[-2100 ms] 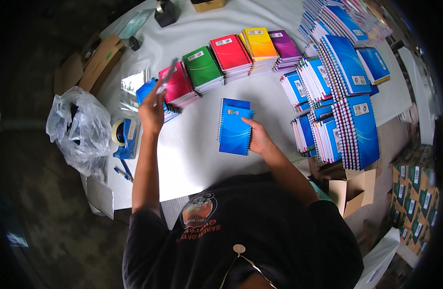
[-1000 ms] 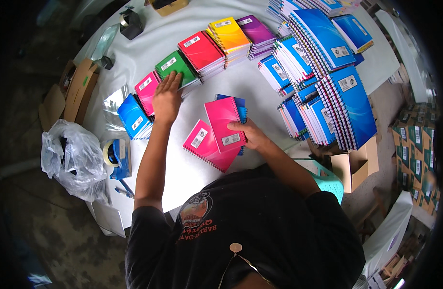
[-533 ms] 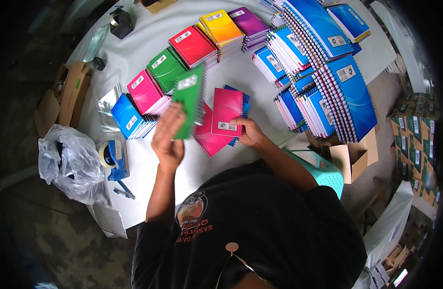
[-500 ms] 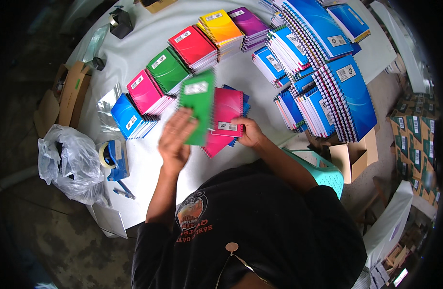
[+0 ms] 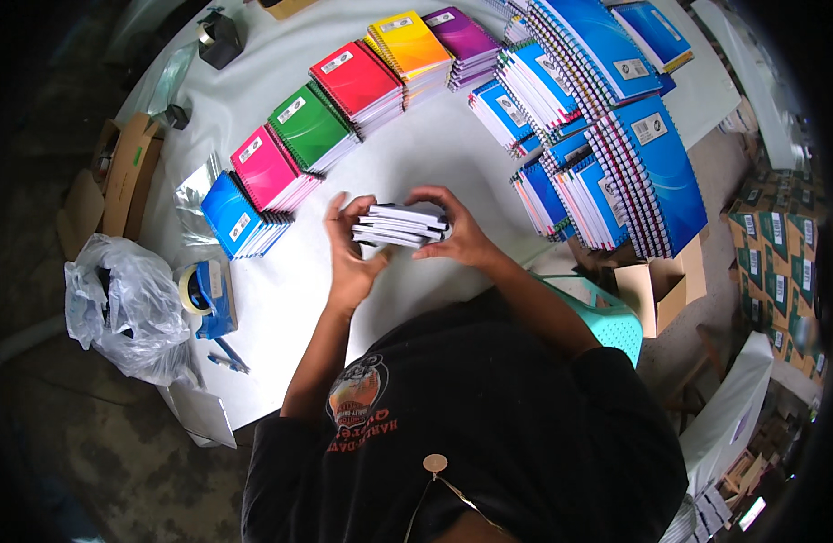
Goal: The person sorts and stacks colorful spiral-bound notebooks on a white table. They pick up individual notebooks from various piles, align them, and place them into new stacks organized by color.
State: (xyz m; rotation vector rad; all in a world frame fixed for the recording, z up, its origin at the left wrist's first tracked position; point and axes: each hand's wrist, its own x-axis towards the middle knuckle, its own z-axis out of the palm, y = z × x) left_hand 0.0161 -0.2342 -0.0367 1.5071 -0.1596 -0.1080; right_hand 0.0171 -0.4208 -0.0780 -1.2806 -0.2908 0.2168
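Between my hands a small stack of notebooks [image 5: 400,226] stands on edge, its white page edges facing up and its covers mostly out of sight. My left hand [image 5: 351,252] grips one end of it, and my right hand [image 5: 463,233] the other, fingers curved around the sides. Beyond them, an arc of spiral notebook piles runs across the table: blue [image 5: 233,217], pink [image 5: 267,167], green [image 5: 306,127], red [image 5: 353,80], yellow [image 5: 407,45] and purple [image 5: 460,34].
Tall piles of blue spiral notebooks [image 5: 656,172] rise at the right. On the left are a tape dispenser [image 5: 215,294], pens [image 5: 228,357], a clear plastic bag [image 5: 131,308] and a cardboard box [image 5: 131,176]. A turquoise stool [image 5: 606,317] and an open carton [image 5: 661,290] are by the table's right side.
The green notebook in my left hand and the fanned pink and blue ones in my right have come together into one stack, turned on edge and held by both hands.
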